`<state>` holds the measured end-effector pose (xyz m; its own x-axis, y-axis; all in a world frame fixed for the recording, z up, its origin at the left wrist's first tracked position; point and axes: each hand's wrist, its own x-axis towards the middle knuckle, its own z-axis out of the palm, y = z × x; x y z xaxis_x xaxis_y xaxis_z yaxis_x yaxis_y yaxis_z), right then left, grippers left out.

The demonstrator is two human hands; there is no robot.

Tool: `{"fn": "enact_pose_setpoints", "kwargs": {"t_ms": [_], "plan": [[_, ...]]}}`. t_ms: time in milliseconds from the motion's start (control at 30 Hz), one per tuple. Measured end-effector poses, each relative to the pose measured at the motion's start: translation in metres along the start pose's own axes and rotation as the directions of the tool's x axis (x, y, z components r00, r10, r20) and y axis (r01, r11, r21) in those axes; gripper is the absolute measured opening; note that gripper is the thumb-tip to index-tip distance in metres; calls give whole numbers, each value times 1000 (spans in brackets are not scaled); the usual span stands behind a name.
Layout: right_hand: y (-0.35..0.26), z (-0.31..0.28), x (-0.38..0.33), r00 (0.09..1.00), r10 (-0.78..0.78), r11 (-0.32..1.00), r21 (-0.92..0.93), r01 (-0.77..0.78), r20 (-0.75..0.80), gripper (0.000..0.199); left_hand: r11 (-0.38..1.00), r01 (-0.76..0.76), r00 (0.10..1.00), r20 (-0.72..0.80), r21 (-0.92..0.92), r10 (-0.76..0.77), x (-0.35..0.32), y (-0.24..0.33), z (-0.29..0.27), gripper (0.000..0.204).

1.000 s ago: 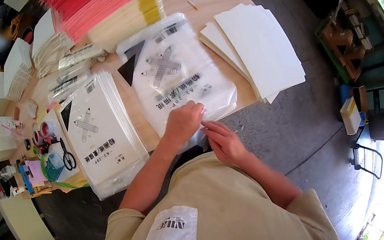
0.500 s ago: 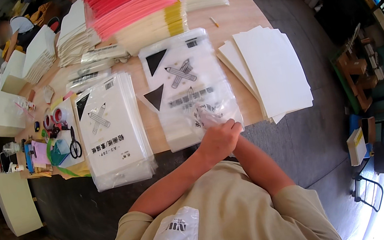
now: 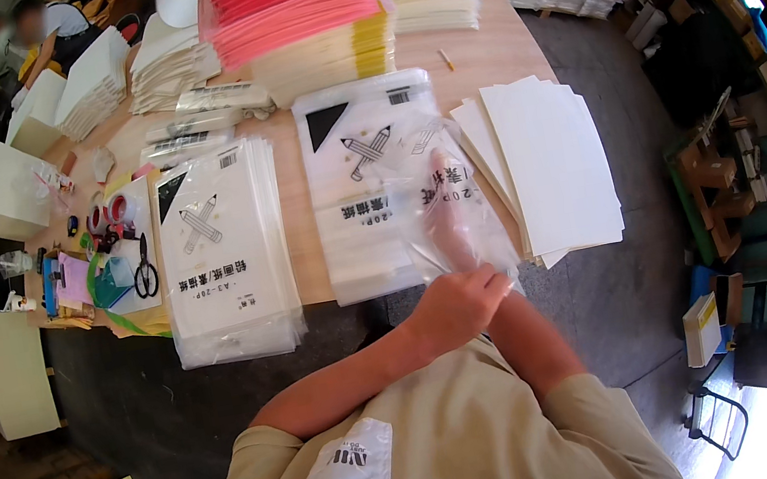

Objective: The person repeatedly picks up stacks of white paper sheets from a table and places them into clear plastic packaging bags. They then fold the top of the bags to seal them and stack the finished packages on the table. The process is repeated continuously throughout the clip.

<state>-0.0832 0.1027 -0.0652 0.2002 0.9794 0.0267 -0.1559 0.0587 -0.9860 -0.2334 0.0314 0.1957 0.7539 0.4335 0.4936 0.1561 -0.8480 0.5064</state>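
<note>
My left hand point(image 3: 457, 312) pinches the near edge of a clear printed plastic bag point(image 3: 473, 186) at its mouth. Through the film my right hand point(image 3: 449, 218) shows inside that bag, fingers stretched toward its far end; its wrist passes beneath my left hand. The held bag lies slantwise, partly over a stack of printed plastic bags point(image 3: 351, 255) with pencil drawings and a black corner. Just right of it is a pile of white paper sheets point(image 3: 556, 165), fanned unevenly. On the left lies a stack of filled paper packs point(image 3: 222, 256) in the same printed bags.
Tall pink and cream paper stacks point(image 3: 299, 5) stand at the back. Black scissors point(image 3: 144, 267), tape rolls point(image 3: 117, 211) and small tools crowd the table's left side. A cigarette-like stick point(image 3: 447, 59) lies far right. Another person point(image 3: 55, 36) is at the far left.
My right hand has pushed deeper into the bag, its fingers straightening. The bag has come up off the stack and swung right, and my left hand has moved slightly right and nearer me.
</note>
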Motion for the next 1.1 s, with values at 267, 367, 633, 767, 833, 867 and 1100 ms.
{"fn": "enact_pose_setpoints", "kwargs": {"t_ms": [267, 367, 633, 767, 833, 867, 1100], "plan": [[-65, -26, -60, 996, 56, 929, -370, -30, 62, 57, 996, 31, 998, 49, -81, -27, -4, 19, -11, 11], [-104, -30, -90, 995, 52, 883, -469, -6, 87, 58, 993, -1, 998, 59, -118, 8, 2, 21, -19, 11], [-133, -9, -63, 991, 16, 831, -553, 61, 135, 60, 986, -9, 999, 30, -167, 15, -7, 41, -30, 10], [-165, 42, -6, 974, -135, 819, -532, 214, 184, 61, 989, -92, 995, 34, -120, 96, -12, 44, -27, 9], [-176, 68, 32, 962, -195, 804, -530, 269, 193, 62, 994, -79, 993, 77, -82, 85, -14, 44, -33, 12], [-183, 79, 45, 953, -226, 801, -518, 299, 199, 62, 996, -71, 993, 93, -62, 76, -12, 41, -34, 14], [-175, 139, 87, 953, -222, 831, -471, 296, 207, 64, 991, -127, 992, 8, 38, 127, -3, 30, -49, 21]]}}
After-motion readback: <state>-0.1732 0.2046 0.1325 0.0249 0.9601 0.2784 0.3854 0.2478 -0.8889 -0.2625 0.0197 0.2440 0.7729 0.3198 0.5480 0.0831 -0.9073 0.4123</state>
